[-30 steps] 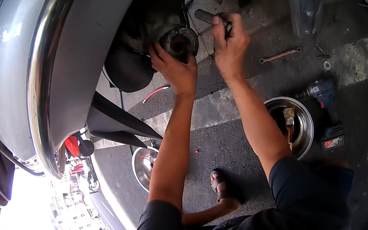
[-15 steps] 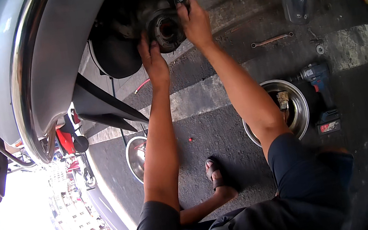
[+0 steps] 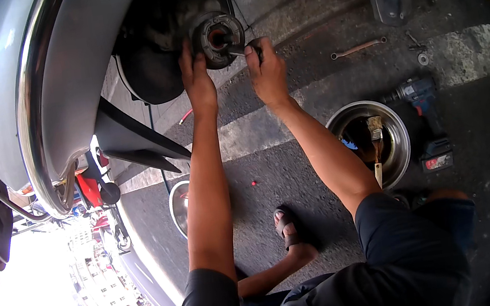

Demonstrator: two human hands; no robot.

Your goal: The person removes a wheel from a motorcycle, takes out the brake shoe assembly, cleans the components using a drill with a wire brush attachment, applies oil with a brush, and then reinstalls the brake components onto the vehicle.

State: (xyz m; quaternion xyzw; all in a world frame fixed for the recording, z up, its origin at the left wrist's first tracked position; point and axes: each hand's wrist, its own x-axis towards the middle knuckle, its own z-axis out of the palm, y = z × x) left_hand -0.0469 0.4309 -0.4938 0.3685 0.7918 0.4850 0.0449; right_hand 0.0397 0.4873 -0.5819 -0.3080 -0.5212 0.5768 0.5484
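Note:
A round metal assembly, with curved pieces that look like brake shoes around a reddish-brown central opening, sits under the vehicle body. At its lower left edge rests my left hand, fingers stretched out and pointing up along it. My right hand is closed around a slim metal tool, just right of the assembly. The tool's shiny shaft points left across the assembly's lower front, its dark end near the central opening. Its exact kind does not show, and my fingers hide its other end.
A metal bowl holds dark liquid and a paintbrush. Beside it lies a cordless power tool. Farther out are a wrench and a washer. Another bowl stands left. The silver-grey body panel looms upper left.
My right hand has moved down from the assembly's upper right, and the metal tool now shows in it. My left hand has shifted slightly left and stays at the assembly's edge.

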